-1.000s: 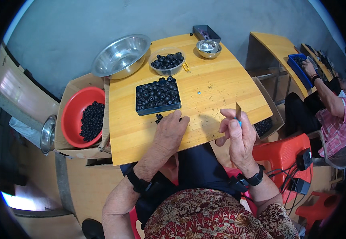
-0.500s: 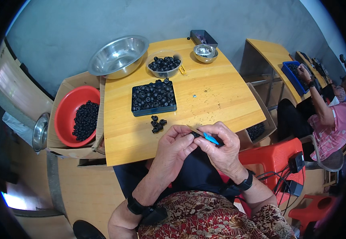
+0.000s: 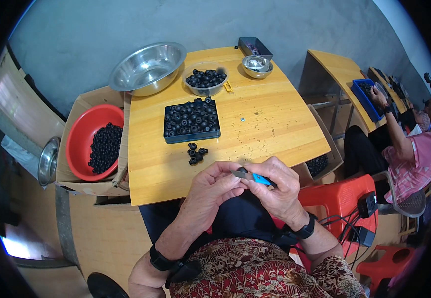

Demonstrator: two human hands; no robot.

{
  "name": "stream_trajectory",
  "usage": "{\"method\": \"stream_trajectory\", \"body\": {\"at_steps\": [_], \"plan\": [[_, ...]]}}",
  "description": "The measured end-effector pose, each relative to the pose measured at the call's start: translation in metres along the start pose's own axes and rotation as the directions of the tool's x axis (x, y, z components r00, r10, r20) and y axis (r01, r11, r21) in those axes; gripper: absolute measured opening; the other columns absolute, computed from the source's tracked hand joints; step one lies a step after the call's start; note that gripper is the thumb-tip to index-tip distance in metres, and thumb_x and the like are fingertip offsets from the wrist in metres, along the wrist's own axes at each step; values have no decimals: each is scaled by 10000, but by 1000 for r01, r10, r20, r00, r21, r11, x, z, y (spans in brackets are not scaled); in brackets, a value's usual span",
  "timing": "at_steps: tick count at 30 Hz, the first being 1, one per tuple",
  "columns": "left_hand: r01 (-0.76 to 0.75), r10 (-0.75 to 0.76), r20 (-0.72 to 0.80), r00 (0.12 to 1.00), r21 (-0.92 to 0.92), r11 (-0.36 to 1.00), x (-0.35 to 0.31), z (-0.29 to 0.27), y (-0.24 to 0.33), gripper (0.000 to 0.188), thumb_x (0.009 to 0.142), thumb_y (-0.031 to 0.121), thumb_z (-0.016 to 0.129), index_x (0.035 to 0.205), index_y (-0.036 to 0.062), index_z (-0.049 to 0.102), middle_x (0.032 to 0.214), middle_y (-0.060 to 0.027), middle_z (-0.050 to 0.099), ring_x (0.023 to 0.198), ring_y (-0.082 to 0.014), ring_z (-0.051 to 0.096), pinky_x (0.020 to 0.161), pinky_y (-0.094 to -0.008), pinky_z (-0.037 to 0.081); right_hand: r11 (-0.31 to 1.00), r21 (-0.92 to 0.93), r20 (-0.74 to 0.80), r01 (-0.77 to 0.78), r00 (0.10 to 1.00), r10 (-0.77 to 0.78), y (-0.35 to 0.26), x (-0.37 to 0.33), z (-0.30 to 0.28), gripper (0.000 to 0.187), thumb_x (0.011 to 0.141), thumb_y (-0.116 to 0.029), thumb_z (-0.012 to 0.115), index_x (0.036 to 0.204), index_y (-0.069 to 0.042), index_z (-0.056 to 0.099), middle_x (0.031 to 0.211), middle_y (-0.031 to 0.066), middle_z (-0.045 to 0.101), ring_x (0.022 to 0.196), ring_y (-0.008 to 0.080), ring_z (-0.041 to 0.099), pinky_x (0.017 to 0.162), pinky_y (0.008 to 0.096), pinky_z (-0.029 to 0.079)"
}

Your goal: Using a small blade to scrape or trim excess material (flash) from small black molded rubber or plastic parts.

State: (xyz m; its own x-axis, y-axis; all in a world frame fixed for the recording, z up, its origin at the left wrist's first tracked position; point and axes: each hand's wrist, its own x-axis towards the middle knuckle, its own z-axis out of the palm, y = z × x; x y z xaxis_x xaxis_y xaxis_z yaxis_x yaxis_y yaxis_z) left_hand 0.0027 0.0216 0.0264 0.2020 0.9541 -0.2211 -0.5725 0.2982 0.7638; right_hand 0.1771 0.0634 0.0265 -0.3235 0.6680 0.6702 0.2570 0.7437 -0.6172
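Observation:
Just past the table's near edge, my left hand (image 3: pixel 214 187) pinches a small round black part (image 3: pixel 243 170), mostly hidden by the fingers. My right hand (image 3: pixel 278 187) is closed around a small knife (image 3: pixel 261 179) with a blue and black handle. Its short metal blade points left and lies against or right beside the black part. Beyond my hands, several loose black parts (image 3: pixel 194 155) lie on the table in front of a dark rectangular tray (image 3: pixel 195 137) heaped with similar parts.
The wooden table (image 3: pixel 275 109) carries a large steel basin (image 3: pixel 148 69), a clear tub (image 3: pixel 206 91) of black parts, small metal bowls (image 3: pixel 257 66), a dark box (image 3: pixel 255 47) and scattered crumbs. A red basin (image 3: pixel 84 154) stands left; a red stool (image 3: pixel 332 196) and a seated person (image 3: pixel 409 154) are right.
The knife has turned, so its blade now shows flatter and points left across the black part. Both hands have shifted slightly downward.

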Motion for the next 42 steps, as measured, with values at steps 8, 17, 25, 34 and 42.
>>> {"method": "stream_trajectory", "body": {"at_steps": [8, 17, 25, 34, 42], "plan": [[-98, 99, 17, 995, -42, 994, -4, -2, -9, 244, 899, 69, 637, 1132, 48, 569, 1007, -53, 648, 900, -120, 650, 821, -248, 548, 998, -33, 26, 58, 998, -57, -5, -2, 0, 288, 709, -18, 740, 993, -13, 688, 738, 93, 612, 610, 208, 605, 540, 307, 476], [-142, 141, -21, 990, -24, 990, -3, 1, -10, 170, 906, 68, 639, 1071, 27, 623, 993, -50, 657, 851, -110, 649, 749, -230, 556, 977, -86, 17, 197, 980, -196, -5, -3, -1, 332, 673, 20, 724, 1001, -4, 679, 768, 80, 640, 633, 207, 623, 539, 313, 490], [-162, 160, -58, 985, -27, 986, -3, 6, -10, 143, 915, 55, 623, 1051, 12, 638, 975, -69, 667, 851, -126, 655, 737, -241, 554, 965, -131, 10, 225, 974, -226, -7, -4, -2, 251, 685, 15, 744, 918, -19, 660, 789, 80, 661, 617, 219, 616, 531, 307, 482], [-200, 201, 22, 979, -53, 978, -5, 0, -9, 197, 908, 75, 640, 1082, -6, 597, 987, -92, 656, 906, -144, 647, 826, -271, 539, 968, -77, -13, 239, 971, -241, -9, -2, -5, 289, 751, -110, 798, 952, -20, 610, 744, 85, 629, 602, 221, 609, 510, 314, 473], [-231, 231, -8, 973, -79, 970, -7, 3, -7, 166, 898, 71, 661, 1034, 6, 591, 962, -87, 665, 862, -110, 626, 788, -241, 527, 954, -134, -27, 270, 961, -276, -4, -1, -2, 247, 732, -74, 796, 894, -19, 618, 734, 88, 629, 597, 225, 609, 503, 309, 470]]}}
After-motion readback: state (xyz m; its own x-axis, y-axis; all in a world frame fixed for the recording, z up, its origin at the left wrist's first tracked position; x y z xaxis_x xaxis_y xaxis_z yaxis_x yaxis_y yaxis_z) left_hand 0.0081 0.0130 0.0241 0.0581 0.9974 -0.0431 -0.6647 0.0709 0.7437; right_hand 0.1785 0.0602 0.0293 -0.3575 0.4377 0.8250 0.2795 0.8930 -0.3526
